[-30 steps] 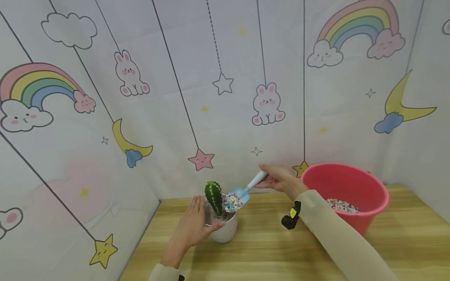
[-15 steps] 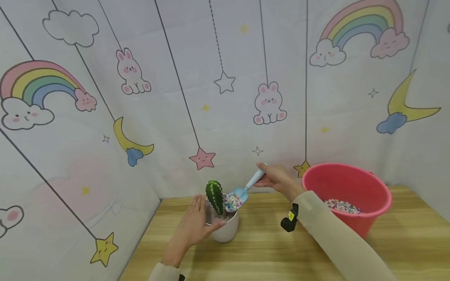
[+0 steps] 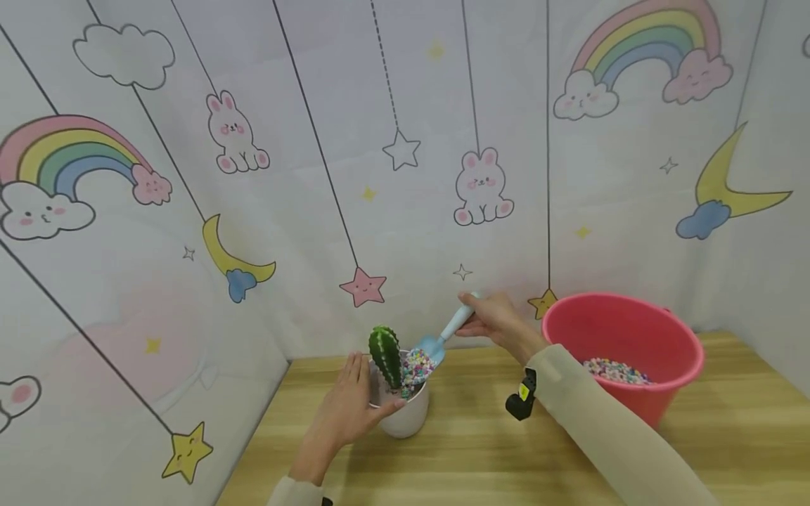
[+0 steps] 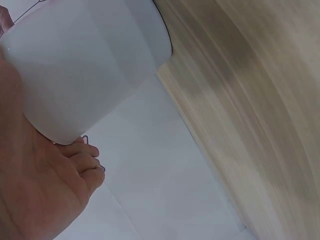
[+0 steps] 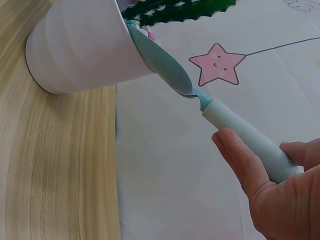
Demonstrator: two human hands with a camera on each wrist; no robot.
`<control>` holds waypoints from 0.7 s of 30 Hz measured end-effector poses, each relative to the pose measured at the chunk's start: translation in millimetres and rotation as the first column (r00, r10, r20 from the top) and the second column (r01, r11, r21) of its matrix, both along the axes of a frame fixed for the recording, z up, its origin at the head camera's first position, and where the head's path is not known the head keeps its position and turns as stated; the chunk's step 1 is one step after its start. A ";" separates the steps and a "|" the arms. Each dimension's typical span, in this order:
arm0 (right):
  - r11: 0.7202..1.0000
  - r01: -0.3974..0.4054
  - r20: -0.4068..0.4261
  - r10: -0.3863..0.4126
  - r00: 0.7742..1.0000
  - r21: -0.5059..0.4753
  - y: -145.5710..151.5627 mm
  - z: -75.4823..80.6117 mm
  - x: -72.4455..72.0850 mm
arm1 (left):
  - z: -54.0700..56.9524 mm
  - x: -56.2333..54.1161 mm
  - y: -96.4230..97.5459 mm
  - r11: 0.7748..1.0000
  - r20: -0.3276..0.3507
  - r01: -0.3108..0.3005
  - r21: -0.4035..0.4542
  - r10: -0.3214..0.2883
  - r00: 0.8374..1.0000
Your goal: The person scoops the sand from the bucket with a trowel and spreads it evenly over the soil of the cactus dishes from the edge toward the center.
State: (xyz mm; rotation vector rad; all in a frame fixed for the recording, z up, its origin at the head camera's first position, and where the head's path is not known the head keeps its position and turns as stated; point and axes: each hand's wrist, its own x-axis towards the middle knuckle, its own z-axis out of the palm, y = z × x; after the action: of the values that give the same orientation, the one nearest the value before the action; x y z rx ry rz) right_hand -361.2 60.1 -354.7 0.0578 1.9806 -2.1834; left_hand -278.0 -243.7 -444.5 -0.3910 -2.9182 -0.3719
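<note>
A white plant pot (image 3: pixel 405 416) with a green cactus (image 3: pixel 384 357) in it stands on the wooden table. My left hand (image 3: pixel 344 404) holds the pot at the rim, fingers along its left side and thumb across the front. In the left wrist view the palm lies close to the pot wall (image 4: pixel 90 65). My right hand (image 3: pixel 500 325) grips the pale handle (image 5: pixel 255 140) of a light blue scoop (image 3: pixel 432 347). The scoop tilts down over the pot's right rim, and colourful beads (image 3: pixel 418 367) slide from its blade beside the cactus. Only a few beads show in the right wrist view.
A large red bucket (image 3: pixel 677 351) with more colourful beads (image 3: pixel 615 372) in its bottom stands to the right, behind the right forearm. A white printed backdrop (image 3: pixel 418 246) runs along the back and left edges of the wooden table (image 3: pixel 481 450).
The scoop has tipped further down at the pot, and its beads have spread from the blade into the pot by the cactus. The left hand stays on the pot.
</note>
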 end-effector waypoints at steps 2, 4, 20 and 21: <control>1.000 -0.001 -0.004 0.001 1.000 0.009 -0.5 -1.4 0.6 | -1.6 0.6 0.1 1.000 -0.001 -0.001 0.002 0.001 1.000; 1.000 0.000 -0.013 0.000 1.000 0.019 -0.8 -2.3 0.9 | -2.6 0.8 0.2 1.000 -0.002 -0.003 0.000 0.003 1.000; 0.999 -0.013 -0.039 0.015 0.999 0.042 9.0 5.2 5.7 | -5.7 -2.1 -1.1 1.000 -0.018 -0.007 0.007 0.007 1.000; 0.999 -0.014 -0.042 0.016 0.999 0.045 9.5 5.5 5.9 | -5.6 -2.2 -1.1 1.000 -0.016 -0.008 0.005 0.008 1.000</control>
State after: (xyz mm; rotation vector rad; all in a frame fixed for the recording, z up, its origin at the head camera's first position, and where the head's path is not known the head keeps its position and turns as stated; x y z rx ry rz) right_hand -355.3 69.6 -349.2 0.0031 2.0461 -2.1480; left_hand -280.2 -244.8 -450.1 -0.3793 -2.9020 -0.3729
